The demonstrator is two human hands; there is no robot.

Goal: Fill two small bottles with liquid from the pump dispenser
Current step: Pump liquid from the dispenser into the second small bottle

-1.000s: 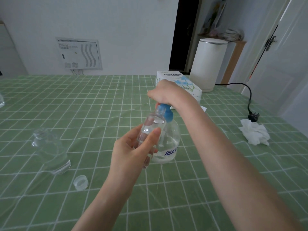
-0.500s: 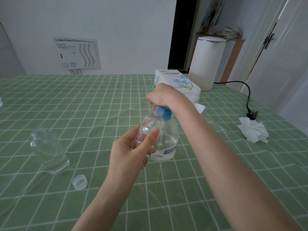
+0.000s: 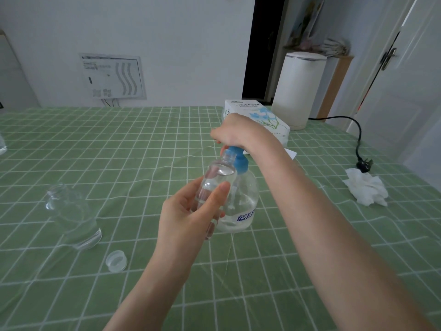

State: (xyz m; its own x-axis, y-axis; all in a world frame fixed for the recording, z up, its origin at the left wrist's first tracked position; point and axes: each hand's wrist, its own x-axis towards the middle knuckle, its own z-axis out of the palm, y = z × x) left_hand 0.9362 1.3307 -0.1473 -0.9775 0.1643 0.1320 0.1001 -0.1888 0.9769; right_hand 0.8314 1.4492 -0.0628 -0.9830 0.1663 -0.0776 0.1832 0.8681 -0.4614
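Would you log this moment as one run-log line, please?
left hand: holds small bottle beside pump dispenser | right hand: on its top | second bottle: uncapped, on table | cap: loose

Where things sit on the table point(image 3: 119, 144)
My left grip point(image 3: 188, 218) holds a small bottle point(image 3: 216, 180) just before the pump dispenser point(image 3: 243, 199), my right grip point(image 3: 235, 130) on its top; second bottle point(image 3: 71, 216) and cap point(image 3: 116, 260) left, tissue box point(image 3: 257, 113) behind.

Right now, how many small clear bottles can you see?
2. The held bottle is in the left hand, in front of the pump dispenser; the standing bottle sits uncapped on the tablecloth, left. A glassy object cut off at the left edge may be another.
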